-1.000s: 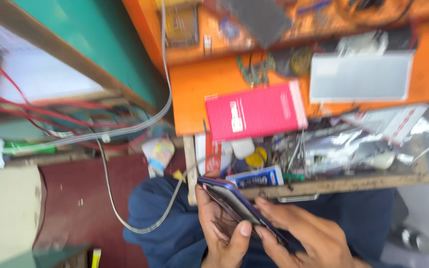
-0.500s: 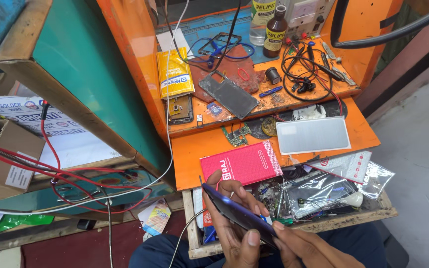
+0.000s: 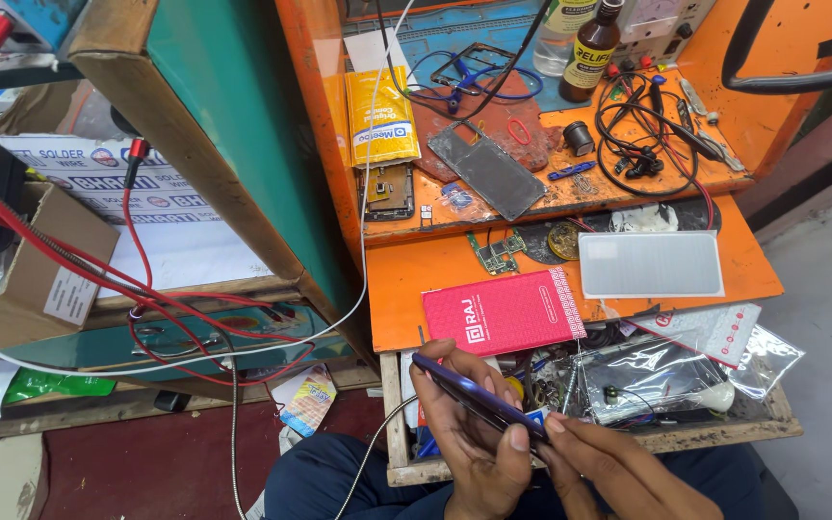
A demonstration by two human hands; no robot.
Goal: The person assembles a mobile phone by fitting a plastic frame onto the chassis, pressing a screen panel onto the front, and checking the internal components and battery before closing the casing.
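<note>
Head view has swung up since a second ago, orange workbench table (image 3: 686,289) now fully seen; slim dark-blue smartphone (image 3: 479,397) remains edge-up over the lap, left hand (image 3: 469,424) fingers wrapped round it, right hand (image 3: 618,467) fingertips pinching its lower end.
</note>
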